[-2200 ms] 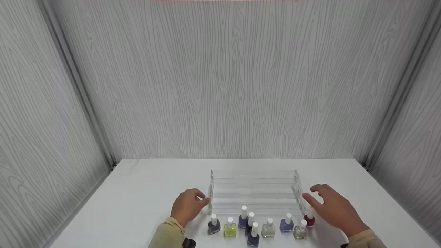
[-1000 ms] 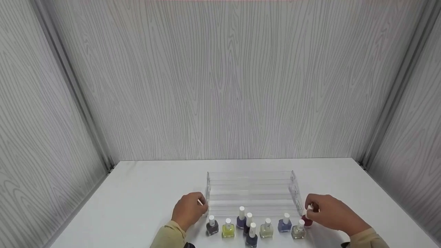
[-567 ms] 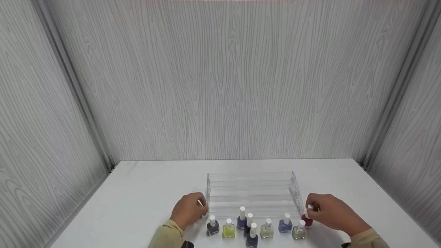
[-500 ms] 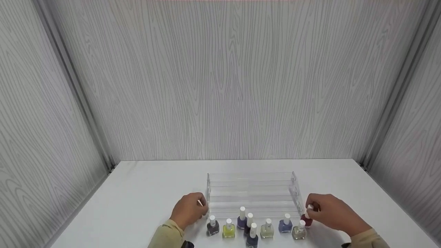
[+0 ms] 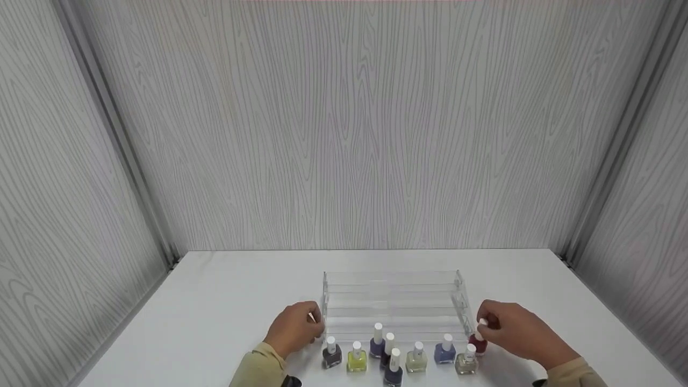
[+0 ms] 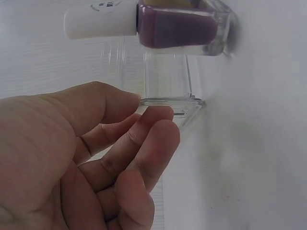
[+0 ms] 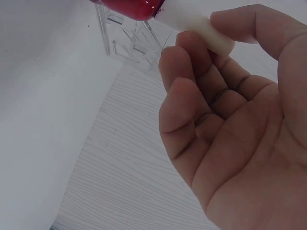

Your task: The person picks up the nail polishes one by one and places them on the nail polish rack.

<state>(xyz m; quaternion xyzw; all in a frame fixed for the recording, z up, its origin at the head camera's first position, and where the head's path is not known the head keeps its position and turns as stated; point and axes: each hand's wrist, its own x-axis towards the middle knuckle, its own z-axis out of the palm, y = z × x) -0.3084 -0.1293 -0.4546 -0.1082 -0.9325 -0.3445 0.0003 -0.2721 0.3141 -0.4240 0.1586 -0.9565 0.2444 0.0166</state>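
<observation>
A clear tiered acrylic rack (image 5: 392,308) stands on the white table. My left hand (image 5: 294,329) is at its left side, and in the left wrist view thumb and fingers pinch the edge of the rack's side panel (image 6: 170,101). At the rack's right front corner my right hand (image 5: 521,330) pinches the white cap of a red nail polish bottle (image 5: 478,345). The right wrist view shows that cap (image 7: 192,24) between thumb and fingers, with the rack's side (image 7: 136,45) behind the bottle. Whether the bottle touches the table is unclear.
Several nail polish bottles stand before the rack: dark grey (image 5: 332,356), yellow (image 5: 357,360), purple (image 5: 377,346), dark (image 5: 393,373), clear (image 5: 416,360), blue (image 5: 445,352) and pale (image 5: 466,363). Wood-grain panels (image 5: 344,123) enclose the white table (image 5: 236,285).
My right hand, earlier spread beside the red bottle, has taken hold of its cap; that bottle has shifted slightly left. My left fingers have drawn together on the rack's left side.
</observation>
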